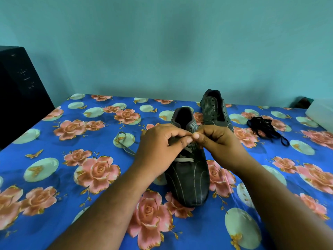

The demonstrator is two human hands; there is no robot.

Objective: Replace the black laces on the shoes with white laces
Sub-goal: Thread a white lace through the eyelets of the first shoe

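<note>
A blue cloth [75, 177] printed with pink roses covers the surface. A black box [19, 91] stands at left, against a teal wall [162, 42].

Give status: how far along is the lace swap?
Done: black laces lie loose on the floral cloth; far dark shoe has bare eyelets. In hand: left hand and right hand thread white lace through near dark shoe. Left: upper rows, far shoe.
</note>
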